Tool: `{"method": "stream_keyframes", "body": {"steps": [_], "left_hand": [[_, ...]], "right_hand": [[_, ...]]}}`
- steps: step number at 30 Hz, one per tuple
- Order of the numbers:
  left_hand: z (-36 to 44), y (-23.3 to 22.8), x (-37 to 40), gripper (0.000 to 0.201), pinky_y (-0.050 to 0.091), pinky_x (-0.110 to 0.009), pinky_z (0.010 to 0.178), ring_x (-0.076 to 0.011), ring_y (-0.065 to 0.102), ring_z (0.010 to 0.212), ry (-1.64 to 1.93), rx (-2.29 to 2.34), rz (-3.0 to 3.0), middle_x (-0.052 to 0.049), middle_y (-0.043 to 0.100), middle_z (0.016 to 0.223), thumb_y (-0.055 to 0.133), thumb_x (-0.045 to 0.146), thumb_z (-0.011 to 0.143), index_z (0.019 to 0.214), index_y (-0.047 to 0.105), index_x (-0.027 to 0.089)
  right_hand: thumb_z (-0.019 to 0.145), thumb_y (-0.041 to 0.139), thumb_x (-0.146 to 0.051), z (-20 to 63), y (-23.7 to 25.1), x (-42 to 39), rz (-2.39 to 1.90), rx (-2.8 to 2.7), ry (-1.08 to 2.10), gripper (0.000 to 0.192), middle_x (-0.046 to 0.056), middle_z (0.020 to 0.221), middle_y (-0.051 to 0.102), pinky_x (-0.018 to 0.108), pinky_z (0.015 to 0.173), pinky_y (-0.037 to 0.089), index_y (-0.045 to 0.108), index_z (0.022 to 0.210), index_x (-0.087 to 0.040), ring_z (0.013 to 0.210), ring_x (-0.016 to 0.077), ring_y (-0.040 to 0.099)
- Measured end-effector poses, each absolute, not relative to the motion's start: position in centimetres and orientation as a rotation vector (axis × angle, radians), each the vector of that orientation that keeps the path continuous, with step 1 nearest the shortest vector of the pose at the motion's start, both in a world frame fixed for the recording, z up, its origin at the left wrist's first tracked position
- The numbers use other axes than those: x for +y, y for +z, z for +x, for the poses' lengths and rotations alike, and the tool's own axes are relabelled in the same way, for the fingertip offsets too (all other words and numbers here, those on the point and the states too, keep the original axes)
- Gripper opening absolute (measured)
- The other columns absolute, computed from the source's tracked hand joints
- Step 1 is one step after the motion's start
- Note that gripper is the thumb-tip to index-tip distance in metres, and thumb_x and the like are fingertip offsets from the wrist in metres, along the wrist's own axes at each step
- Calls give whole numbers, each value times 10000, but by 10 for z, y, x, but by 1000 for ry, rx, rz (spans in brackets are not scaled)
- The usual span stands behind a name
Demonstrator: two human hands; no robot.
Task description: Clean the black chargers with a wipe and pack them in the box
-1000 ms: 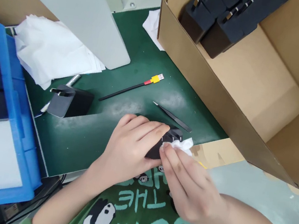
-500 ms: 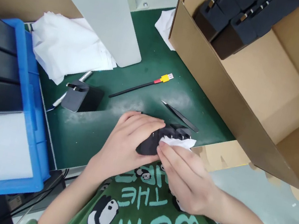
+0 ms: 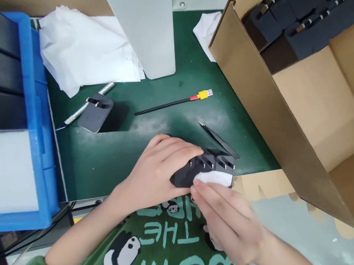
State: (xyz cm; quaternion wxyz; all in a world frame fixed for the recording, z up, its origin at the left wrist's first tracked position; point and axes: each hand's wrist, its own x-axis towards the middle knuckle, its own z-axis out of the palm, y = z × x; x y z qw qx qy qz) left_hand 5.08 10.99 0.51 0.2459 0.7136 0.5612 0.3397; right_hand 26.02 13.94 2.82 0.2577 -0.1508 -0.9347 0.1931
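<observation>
My left hand (image 3: 159, 170) is wrapped round a row of black plug adapters (image 3: 206, 160), held together with their metal prongs facing up and right. Pinched in my right hand (image 3: 231, 215) is a white wiping cloth (image 3: 215, 177), pressed flat along the near side of the adapters. The far ends of the row are partly under my left fingers. Just beyond the adapters lie black tweezers (image 3: 218, 140) on the green bench. Another black plug adapter (image 3: 96, 113) stands alone to the left, prongs showing.
A cardboard box (image 3: 259, 92) with several black adapters fills the right. On the left is a blue bin (image 3: 32, 125) holding more adapters. White cloths (image 3: 75, 50) lie beside a grey panel (image 3: 140, 11). A USB cable (image 3: 175, 102) and a silver pen (image 3: 87, 105) rest on the bench.
The white cloth now lies flatter over the adapters' near side, and more prongs show. Both hands and the adapters appear slightly farther right as the view shifts.
</observation>
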Motion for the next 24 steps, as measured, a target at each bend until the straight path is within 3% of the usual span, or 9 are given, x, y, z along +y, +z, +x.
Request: {"method": "stream_keyframes", "body": {"steps": [3,6,9,15,21,24], "left_hand": [[51,3,109,314,472,-396,926,-226,706,1014,963,1530,1938,-73,759,1098,625,175,866,1176,584,196],[52,1,109,340,475,-392,915,-216,703,1002,993,1523,1938,-70,757,1103,547,115,859,1186,580,202],[52,0,109,326,479,-387,903,-216,705,973,1000,1525,1953,-66,761,1086,609,156,855,1176,579,207],[51,-3,109,294,467,-384,894,-215,701,982,1031,1514,1948,-74,762,1097,572,130,876,1164,592,188],[52,-5,109,292,477,-382,879,-219,702,960,1014,1518,1982,-64,768,1098,644,218,861,1150,603,201],[52,-6,109,300,474,-378,868,-210,697,949,1045,1525,1974,-56,768,1092,546,119,866,1148,605,203]], "right_hand": [[915,509,-44,250,26,138,-379,-2528,552,269,210,1109,742,363,884,630,705,1078,41,1082,282,683],[955,495,-87,250,27,139,-300,-2605,578,285,140,1176,749,313,936,611,717,1119,-19,1111,228,686],[979,463,-98,257,30,143,-280,-2659,535,308,96,1220,742,297,951,602,713,1152,-56,1156,196,671],[982,457,-107,260,29,152,-117,-2688,425,330,107,1227,737,304,963,589,688,1202,-26,1103,194,691],[973,394,-91,265,28,156,-109,-2756,443,392,126,1289,706,306,1033,551,681,1234,-37,1215,195,635],[976,440,-123,261,29,155,-36,-2743,374,362,133,1266,714,302,1010,562,684,1223,-21,1157,196,659]]}}
